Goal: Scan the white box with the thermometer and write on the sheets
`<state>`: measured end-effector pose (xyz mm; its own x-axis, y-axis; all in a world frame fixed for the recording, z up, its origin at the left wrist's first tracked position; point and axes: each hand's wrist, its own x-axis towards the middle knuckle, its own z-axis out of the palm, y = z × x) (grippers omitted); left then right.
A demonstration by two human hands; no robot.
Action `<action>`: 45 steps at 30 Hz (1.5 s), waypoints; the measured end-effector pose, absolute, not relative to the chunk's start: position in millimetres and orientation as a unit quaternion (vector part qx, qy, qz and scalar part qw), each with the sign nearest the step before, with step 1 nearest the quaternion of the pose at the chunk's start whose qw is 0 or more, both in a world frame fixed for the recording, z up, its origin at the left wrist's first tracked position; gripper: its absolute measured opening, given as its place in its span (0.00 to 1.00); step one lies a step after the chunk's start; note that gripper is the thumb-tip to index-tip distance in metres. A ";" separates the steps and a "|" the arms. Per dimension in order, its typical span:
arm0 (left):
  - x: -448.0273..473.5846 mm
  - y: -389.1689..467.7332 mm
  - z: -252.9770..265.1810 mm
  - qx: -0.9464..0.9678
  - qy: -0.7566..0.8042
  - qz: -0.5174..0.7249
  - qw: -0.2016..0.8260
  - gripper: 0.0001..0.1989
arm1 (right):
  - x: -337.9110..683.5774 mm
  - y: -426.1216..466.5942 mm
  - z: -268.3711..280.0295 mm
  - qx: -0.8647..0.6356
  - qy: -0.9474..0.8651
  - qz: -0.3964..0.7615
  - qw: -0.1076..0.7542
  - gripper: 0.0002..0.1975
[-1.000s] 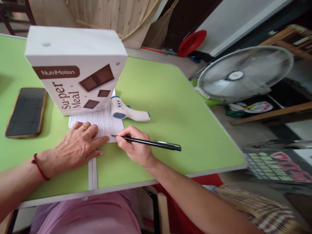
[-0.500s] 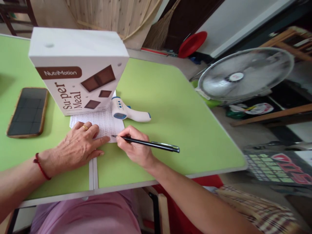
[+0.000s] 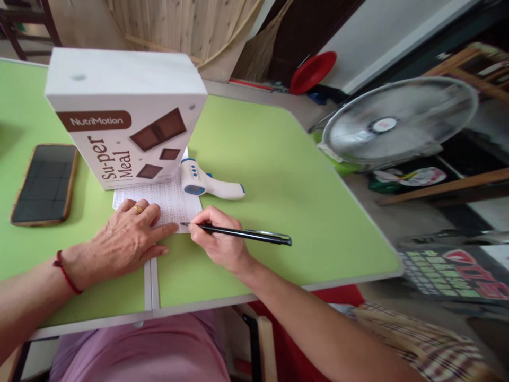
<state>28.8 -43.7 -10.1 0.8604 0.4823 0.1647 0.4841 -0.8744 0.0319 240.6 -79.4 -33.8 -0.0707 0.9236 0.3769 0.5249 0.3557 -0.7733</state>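
My right hand (image 3: 220, 239) is closed around a black pen (image 3: 250, 233), its tip at the lower right part of a sheet of paper (image 3: 169, 204) covered in rows of small writing. Flat on the paper's lower left edge lies my left hand (image 3: 127, 233), fingers stretched out, a ring on one finger and a red cord at the wrist. A white box (image 3: 119, 116) with brown chocolate pictures stands upright and hides the back of the sheet. Beside the box, a white and blue infrared thermometer (image 3: 210, 183) lies over the paper's right edge.
A smartphone (image 3: 44, 183) in a brown case lies left of the box on the green table (image 3: 286, 175). Beyond the table's right edge stands a fan (image 3: 384, 124). A red basin (image 3: 312, 71) and a straw broom (image 3: 260, 48) are at the back.
The view has shifted very slightly. Both hands, the pen and the things on the table keep practically the same places.
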 end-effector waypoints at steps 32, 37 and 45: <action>27.8 -43.7 -9.9 -0.965 -0.246 -0.085 0.012 0.18 | 242.3 -79.5 -33.9 -0.522 -0.696 0.187 0.456 0.07; 27.2 -44.1 -10.3 -0.965 -0.248 -0.083 0.013 0.17 | 243.2 -79.7 -34.4 -0.532 -0.695 0.181 0.448 0.08; 27.5 -43.7 -9.8 -0.965 -0.248 -0.083 0.010 0.17 | 242.4 -79.8 -33.5 -0.530 -0.698 0.196 0.440 0.08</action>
